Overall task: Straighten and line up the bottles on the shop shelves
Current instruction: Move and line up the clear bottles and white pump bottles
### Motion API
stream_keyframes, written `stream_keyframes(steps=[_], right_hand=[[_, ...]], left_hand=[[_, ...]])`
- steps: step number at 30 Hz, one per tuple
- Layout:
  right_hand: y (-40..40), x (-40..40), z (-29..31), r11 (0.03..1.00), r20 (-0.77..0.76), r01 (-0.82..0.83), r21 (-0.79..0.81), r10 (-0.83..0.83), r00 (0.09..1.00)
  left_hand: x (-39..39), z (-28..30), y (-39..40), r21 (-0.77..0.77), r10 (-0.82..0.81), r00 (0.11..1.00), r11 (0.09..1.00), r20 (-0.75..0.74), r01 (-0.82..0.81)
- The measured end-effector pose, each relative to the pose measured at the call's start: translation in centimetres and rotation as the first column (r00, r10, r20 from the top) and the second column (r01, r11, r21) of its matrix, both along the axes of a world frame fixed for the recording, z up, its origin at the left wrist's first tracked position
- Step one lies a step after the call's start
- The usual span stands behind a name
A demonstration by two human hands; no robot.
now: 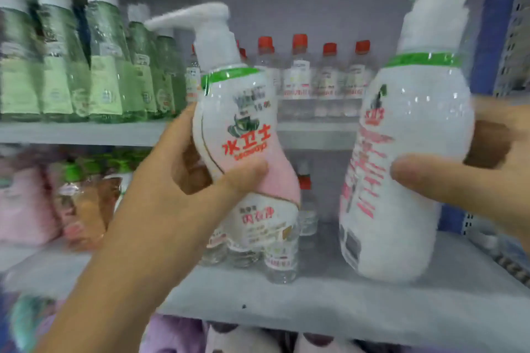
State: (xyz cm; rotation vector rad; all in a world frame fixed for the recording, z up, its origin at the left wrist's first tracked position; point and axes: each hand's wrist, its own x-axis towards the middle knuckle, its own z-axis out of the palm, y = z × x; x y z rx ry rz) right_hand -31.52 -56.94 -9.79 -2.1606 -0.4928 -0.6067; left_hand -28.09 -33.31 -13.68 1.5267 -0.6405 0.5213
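My left hand [183,180] grips a white and pink pump bottle [246,129] with red lettering, held in the air and tilted a little left, its front label facing me. My right hand [470,178] grips a second, larger-looking white pump bottle [407,157] around its middle, back label toward me, its base just above or touching the grey middle shelf [344,301]. Both pumps point left. The frame is blurred by motion.
Green clear bottles [86,66] with white caps line the upper shelf at left. Small clear bottles with red caps [324,71] stand at the back of that shelf. More small clear bottles [281,264] stand on the middle shelf behind the left bottle. Pink packs [25,203] sit at left.
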Motion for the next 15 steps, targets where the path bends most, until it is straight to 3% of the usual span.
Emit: stream_keyframes(steps=[2, 6, 11, 15], right_hand=[[0.8, -0.6, -4.0, 0.985, -0.009, 0.026, 0.173, -0.025, 1.0], [1.3, 3.7, -11.4, 0.959, -0.161, 0.098, 0.267, -0.056, 0.985], [1.6, 10.2, -16.4, 0.924, -0.143, 0.33, 0.193, -0.306, 0.941], [1.6, 12.2, -18.2, 0.895, -0.153, 0.429, 0.123, -0.41, 0.899]], left_hand=[[0.5, -3.5, 2.4, 0.042, 0.076, 0.992, 0.997, -0.099, -0.072], [3.8, -10.1, 5.8, 0.197, 0.282, 0.94, 0.949, -0.192, -0.244], [7.4, -13.6, 8.3, 0.251, 0.401, 0.886, 0.905, -0.232, -0.343], [9.5, -14.9, 10.0, 0.285, 0.448, 0.856, 0.882, -0.257, -0.375]])
